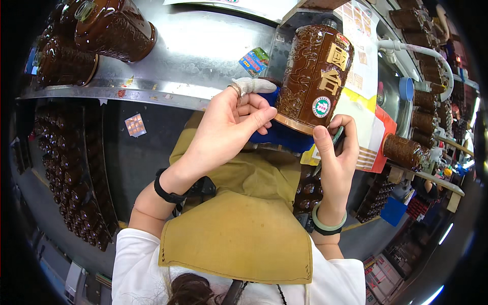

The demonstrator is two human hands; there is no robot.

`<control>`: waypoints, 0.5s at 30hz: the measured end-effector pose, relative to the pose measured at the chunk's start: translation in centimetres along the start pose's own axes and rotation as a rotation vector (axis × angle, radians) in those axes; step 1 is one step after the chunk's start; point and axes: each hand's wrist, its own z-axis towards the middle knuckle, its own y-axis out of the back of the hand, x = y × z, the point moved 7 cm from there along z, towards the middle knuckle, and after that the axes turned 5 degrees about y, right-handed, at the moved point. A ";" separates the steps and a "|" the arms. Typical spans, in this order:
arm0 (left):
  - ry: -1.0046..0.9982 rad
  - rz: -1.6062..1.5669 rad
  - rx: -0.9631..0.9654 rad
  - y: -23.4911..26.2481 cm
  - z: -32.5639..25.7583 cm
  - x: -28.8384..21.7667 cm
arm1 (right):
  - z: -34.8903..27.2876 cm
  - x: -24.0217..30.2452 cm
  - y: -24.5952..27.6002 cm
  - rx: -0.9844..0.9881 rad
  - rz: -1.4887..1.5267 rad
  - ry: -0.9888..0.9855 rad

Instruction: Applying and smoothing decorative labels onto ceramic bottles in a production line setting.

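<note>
In front of me a brown embossed bottle [300, 76] with raised gold characters and a round green-and-white sticker [321, 107] leans with its base toward me. A gold strip [295, 124] runs along its bottom edge. My left hand [229, 119] is closed in a pinch at the strip's left end; a white finger cover [254, 85] sits on its index finger, which is stretched beside the bottle. At the base's right side, my right hand [338, 152] is closed around a thin dark green tool [339, 134], its thumb near the bottle. Blue cloth [284, 141] lies under the bottle.
More brown bottles [119, 30] stand on the metal bench [198, 46] at left. A small colourful packet [254, 61] lies near the work. Right of the bottle are printed sheets [362, 61], a white pipe [422, 47] and another lying bottle [404, 151]. Bottle racks [68, 168] stand low left.
</note>
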 end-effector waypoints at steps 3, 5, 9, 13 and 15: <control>0.006 0.027 -0.015 0.1 0.1 0.2 | 0.0 0.1 -0.1 0.008 0.000 -0.002; 0.003 0.034 -0.016 0.1 0.1 0.2 | 0.1 0.1 0.0 0.009 -0.011 0.017; -0.009 0.032 -0.020 0.1 0.1 0.2 | 0.1 0.0 0.0 0.005 -0.012 0.026; -0.009 0.038 -0.016 0.1 0.1 0.3 | 0.1 0.1 -0.1 0.004 -0.017 0.038; -0.007 0.036 -0.024 0.1 0.1 0.2 | 0.1 0.1 0.0 0.006 -0.024 0.032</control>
